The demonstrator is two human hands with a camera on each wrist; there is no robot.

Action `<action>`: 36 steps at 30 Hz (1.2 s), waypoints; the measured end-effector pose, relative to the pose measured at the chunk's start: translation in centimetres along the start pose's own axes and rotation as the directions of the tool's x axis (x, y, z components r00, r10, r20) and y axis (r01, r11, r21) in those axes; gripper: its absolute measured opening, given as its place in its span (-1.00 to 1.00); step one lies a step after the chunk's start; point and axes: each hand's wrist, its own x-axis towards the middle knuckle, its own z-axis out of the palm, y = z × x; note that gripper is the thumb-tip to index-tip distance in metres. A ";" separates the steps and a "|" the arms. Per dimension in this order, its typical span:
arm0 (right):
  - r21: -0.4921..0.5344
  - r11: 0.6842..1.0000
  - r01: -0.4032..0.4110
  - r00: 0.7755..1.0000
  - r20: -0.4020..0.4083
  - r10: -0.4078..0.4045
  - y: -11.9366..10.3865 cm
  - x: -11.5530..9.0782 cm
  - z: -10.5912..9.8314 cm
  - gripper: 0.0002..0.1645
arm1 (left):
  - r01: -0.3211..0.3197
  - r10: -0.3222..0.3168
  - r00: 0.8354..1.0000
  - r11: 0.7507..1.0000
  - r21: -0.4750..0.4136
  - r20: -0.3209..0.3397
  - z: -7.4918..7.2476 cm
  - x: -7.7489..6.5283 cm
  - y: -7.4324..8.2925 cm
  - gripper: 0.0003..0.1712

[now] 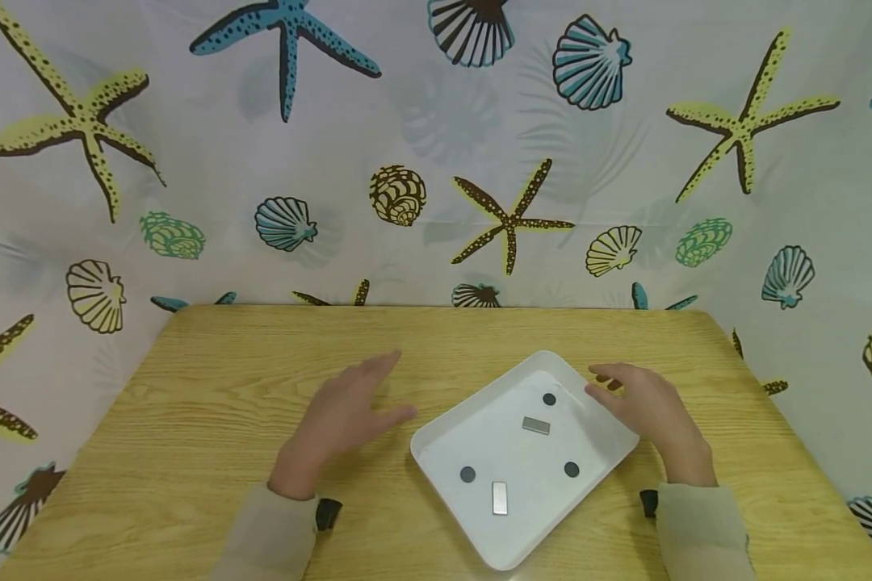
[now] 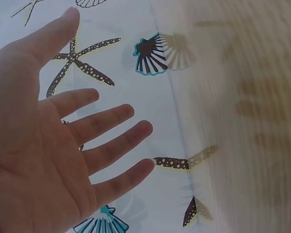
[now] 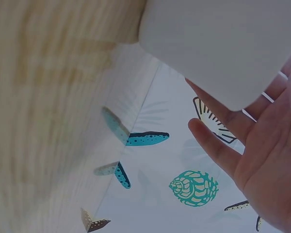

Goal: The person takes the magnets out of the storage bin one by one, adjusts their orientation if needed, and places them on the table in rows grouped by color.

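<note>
The white tray (image 1: 512,440) sits on the wooden tabletop (image 1: 211,420) between the person's two hands, turned at a slant, its nearest corner pointing toward the person. Inside it, we count three dark round discs and two flat silvery blocks. One dark disc (image 1: 549,399) lies near the far corner, with one silvery block (image 1: 536,425) just nearer to us; the second silvery block (image 1: 500,499) lies closer still, and a dark disc sits farther out on either side. The left hand (image 1: 345,415) hovers just beside the tray's left corner, its fingers straight and spread, thumb wide apart, holding nothing. The right hand (image 1: 647,403) is at the tray's right edge, fingers loosely bent and parted from the thumb; from its wrist camera we see the tray partly hiding those fingers, and we cannot tell whether they touch it. Behind the tabletop, we see a pale cloth (image 1: 349,161) printed with starfish and shells.
</note>
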 end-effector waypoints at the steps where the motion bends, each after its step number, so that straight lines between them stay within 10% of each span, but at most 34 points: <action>1: 0.001 1.000 -0.003 1.000 0.003 0.003 0.0 0.0 0.0 -0.47 | 0.003 -0.003 1.000 1.000 -0.004 0.007 0.1 0.0 0.0 0.01; 36: -0.006 1.000 0.019 1.000 0.008 -0.019 0.2 0.1 0.1 -0.64 | -0.015 0.014 0.998 1.000 0.001 0.060 1.7 0.1 0.8 -0.13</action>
